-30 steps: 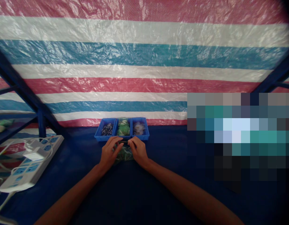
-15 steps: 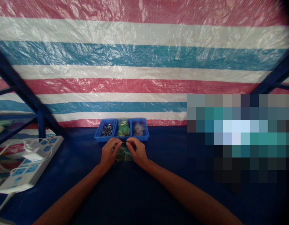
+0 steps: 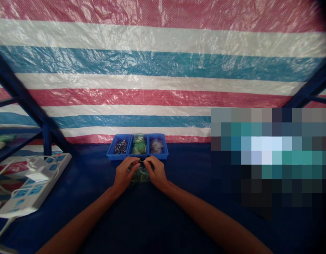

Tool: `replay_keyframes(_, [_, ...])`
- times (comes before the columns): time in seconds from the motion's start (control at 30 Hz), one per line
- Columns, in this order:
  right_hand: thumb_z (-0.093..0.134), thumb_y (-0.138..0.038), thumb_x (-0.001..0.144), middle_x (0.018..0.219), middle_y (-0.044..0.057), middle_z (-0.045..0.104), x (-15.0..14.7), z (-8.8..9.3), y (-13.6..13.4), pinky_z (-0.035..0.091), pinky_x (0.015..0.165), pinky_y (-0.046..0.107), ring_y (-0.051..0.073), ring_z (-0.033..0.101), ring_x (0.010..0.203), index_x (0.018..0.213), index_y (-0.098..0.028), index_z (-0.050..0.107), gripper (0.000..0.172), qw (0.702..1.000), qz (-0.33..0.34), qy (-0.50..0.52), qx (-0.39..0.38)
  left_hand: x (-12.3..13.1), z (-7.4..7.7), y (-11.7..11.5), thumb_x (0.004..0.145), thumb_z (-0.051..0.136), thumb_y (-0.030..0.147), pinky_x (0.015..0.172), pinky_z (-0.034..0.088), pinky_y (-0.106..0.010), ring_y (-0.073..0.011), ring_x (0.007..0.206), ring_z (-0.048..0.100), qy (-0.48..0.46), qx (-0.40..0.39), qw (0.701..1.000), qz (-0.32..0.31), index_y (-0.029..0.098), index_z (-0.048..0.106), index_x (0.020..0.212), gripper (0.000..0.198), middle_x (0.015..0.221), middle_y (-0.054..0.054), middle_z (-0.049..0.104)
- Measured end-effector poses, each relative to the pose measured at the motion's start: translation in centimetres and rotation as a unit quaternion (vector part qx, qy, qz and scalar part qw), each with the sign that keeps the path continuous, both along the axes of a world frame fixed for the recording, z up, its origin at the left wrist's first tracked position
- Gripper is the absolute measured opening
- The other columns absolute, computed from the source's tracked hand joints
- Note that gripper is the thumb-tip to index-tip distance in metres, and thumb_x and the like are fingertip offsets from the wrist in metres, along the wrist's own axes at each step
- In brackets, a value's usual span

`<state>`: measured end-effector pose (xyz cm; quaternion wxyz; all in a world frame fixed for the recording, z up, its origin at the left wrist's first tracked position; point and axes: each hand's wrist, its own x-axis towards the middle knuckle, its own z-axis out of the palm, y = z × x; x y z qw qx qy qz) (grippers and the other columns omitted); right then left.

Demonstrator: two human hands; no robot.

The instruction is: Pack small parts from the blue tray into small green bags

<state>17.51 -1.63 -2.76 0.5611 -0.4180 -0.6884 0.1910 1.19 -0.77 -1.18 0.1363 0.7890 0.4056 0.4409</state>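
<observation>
On the dark blue tabletop (image 3: 189, 176): three open blue plastic bins (image 3: 116, 156) stood in a row.
Grip: left hand (image 3: 124, 172) and right hand (image 3: 156, 171) pinched one thin dark rod (image 3: 141, 161) between them.
Before the bins: one translucent greenish bag (image 3: 140, 175) lay.
Left: one white power strip (image 3: 39, 202).

Thin rod (image 3: 141, 161) between both hands (image 3: 123, 174), near blue trays (image 3: 116, 156)

Three blue plastic bins (image 3: 118, 156), one left hand (image 3: 124, 173), one right hand (image 3: 157, 172), one slim rod (image 3: 141, 161), one power strip (image 3: 26, 200), one white adapter (image 3: 40, 175), one striped tarpaulin (image 3: 152, 63); metal pins (image 3: 121, 147), too many to count exactly.
</observation>
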Motion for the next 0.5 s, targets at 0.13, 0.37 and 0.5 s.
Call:
replay_keyframes(0.13, [0.042, -0.029, 0.093, 0.068, 0.001, 0.053, 0.03, -0.07, -0.06, 0.039, 0.062, 0.024, 0.013, 0.049, 0.063, 0.074, -0.017, 0.057, 0.026, 1.0, 0.005, -0.005, 0.001, -0.05, -0.17, 0.1, 0.088, 0.052, 0.027, 0.07, 0.049, -0.025, -0.0154, 0.082, 0.061, -0.003, 0.027, 1.0, -0.001, 0.018, 0.063, 0.097, 0.016, 0.091, -0.005, 0.065])
replay_keyframes(0.37, [0.051, -0.03, 0.088, 0.079, 0.003, 0.059, -0.12, -0.5, -0.07, 0.044, 0.063, 0.024, 0.014, 0.055, 0.067, 0.102, -0.018, 0.057, 0.02, 0.999, 0.001, 0.053, 0.002, -0.19, 0.13, 0.11, 0.088, 0.051, 0.024, 0.075, 0.048, -0.026, -0.0151, 0.082, 0.06, -0.006, 0.036, 0.999, 0.006, 0.017, 0.063, 0.088, 0.014, 0.087, -0.004, 0.065])
replay_keyframes(0.5, [0.05, -0.028, 0.089, 0.077, 0.003, 0.059, -0.16, -0.57, -0.04, 0.044, 0.064, 0.025, 0.014, 0.055, 0.067, 0.091, -0.019, 0.06, 0.015, 0.999, 0.006, 0.036, 0.01, -0.24, 0.18, 0.16, 0.088, 0.051, 0.024, 0.076, 0.048, -0.027, -0.0157, 0.081, 0.06, -0.008, 0.049, 0.999, 0.003, 0.017, 0.063, 0.086, 0.014, 0.084, -0.005, 0.065])
